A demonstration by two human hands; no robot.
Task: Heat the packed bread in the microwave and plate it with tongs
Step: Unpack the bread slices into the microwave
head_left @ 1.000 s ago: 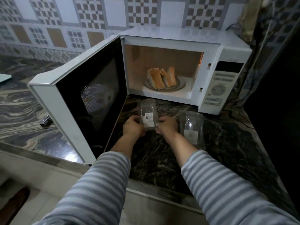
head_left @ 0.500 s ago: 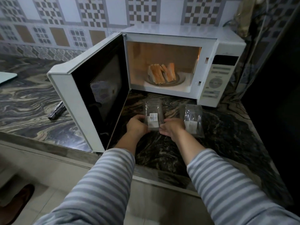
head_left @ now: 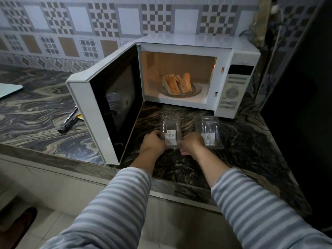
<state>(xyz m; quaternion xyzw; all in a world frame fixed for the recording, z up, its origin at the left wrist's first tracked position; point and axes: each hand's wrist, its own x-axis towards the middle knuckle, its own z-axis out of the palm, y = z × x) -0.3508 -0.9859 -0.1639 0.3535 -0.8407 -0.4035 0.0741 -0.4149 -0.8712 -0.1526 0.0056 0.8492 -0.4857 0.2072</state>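
Note:
The white microwave (head_left: 235,83) stands with its door (head_left: 115,103) swung wide to the left. Inside, several bread slices (head_left: 177,84) lean together on the glass turntable (head_left: 196,91). On the counter in front lies an empty clear plastic pack (head_left: 170,131) with a white label. My left hand (head_left: 152,143) grips its near left corner and my right hand (head_left: 191,143) its near right corner. A second clear pack (head_left: 208,132) lies just to the right. Metal tongs (head_left: 69,121) lie on the counter left of the door, partly hidden behind it.
The dark marble counter (head_left: 242,159) ends at a front edge near my sleeves. A dark tall surface (head_left: 305,105) closes off the right side. A pale board corner (head_left: 9,89) sits at far left. Something yellow (head_left: 80,116) peeks out by the tongs.
The view has pulled back and shifted, bringing the tongs more into sight. My hands stay on the near end of the same clear pack, which has barely moved.

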